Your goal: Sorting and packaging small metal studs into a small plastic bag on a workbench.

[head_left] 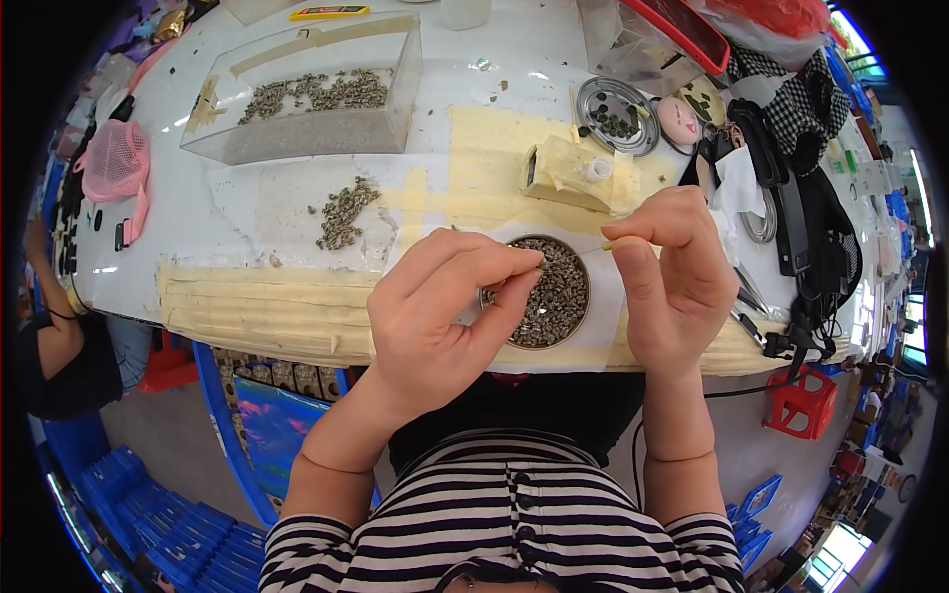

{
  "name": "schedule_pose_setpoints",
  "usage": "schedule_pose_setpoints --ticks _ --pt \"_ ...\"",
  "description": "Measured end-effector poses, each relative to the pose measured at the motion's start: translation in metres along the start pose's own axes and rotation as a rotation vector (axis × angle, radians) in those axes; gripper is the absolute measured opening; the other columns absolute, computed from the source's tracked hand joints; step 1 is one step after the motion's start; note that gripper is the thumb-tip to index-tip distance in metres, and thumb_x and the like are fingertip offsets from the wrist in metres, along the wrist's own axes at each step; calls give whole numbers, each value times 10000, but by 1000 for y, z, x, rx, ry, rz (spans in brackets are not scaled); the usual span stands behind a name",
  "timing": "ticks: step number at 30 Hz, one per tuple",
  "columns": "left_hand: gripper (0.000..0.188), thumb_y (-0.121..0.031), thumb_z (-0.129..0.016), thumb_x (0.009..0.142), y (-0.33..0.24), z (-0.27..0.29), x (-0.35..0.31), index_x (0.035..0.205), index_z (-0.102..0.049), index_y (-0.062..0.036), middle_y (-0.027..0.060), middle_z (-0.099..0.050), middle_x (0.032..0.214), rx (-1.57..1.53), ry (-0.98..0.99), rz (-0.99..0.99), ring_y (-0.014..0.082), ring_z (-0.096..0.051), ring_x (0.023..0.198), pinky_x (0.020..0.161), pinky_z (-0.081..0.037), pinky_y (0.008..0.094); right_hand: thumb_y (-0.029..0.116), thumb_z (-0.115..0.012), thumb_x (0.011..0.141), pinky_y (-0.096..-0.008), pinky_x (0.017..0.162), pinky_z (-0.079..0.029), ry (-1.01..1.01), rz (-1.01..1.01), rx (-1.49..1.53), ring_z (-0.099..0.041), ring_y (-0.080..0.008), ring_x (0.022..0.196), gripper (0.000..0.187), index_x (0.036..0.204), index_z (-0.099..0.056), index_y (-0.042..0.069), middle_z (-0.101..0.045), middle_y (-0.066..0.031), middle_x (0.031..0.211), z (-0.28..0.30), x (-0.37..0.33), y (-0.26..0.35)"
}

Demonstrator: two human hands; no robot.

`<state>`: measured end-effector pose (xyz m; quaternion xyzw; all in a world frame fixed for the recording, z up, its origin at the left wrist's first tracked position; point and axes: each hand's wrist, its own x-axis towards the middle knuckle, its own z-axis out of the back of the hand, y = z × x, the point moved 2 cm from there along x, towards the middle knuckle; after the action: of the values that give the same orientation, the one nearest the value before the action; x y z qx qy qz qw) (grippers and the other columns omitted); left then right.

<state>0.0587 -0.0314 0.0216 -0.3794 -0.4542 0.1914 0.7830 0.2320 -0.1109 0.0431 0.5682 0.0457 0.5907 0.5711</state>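
Over a round tin [589, 296] filled with small grey metal-looking parts [554, 304], both my hands are raised with thumb and forefinger pinched. My left hand [440, 311] is closed at the tin's left side; whatever is between its fingertips is too small to name. On the right side, my right hand [677, 282] pinches a thin, needle-like piece with a pale yellowish end [608, 244]. It points toward the left fingertips; whether it touches them I cannot tell. The tin stands on a white sheet [608, 331] near the table's front edge.
A clear box [297, 143] and a loose pile [346, 212] hold more small parts at left. Beyond the tin sit a taped block [568, 176] and a round dish [618, 117]. Tweezers [751, 292], black straps and a pink mesh basket [117, 161] lie farther aside.
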Motion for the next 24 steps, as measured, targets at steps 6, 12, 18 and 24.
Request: schedule_pose_setpoints --ticks 6,12,18,24 --pt "199 122 -729 751 1 0 -1 925 -701 30 109 -676 821 -4 -3 0 192 -637 736 666 -499 272 43 -765 797 -290 683 -422 -3 -9 -9 -539 -184 741 86 834 -691 20 -661 -48 792 -1 -1 0" --pt "196 126 -728 750 0 0 0 920 -700 32 110 -677 825 -1 -6 -4 191 -638 739 665 -500 270 34 -764 794 -288 685 -423 -10 -18 -8 -539 -183 746 83 834 -693 17 -664 -49 795 0 -1 0" --pt "198 130 -726 746 1 0 -1 918 -699 36 111 -676 825 -4 -9 1 190 -637 740 666 -499 268 35 -762 797 -286 691 -425 -16 -39 3 -540 -182 754 82 838 -696 10 -663 -53 797 0 -1 0" --pt "197 129 -728 744 0 0 0 919 -697 43 114 -676 825 -11 -9 -13 190 -635 743 670 -498 268 35 -737 842 -275 740 -421 -125 -109 104 -538 -181 798 71 872 -687 -6 -650 -56 836 4 -3 -2"
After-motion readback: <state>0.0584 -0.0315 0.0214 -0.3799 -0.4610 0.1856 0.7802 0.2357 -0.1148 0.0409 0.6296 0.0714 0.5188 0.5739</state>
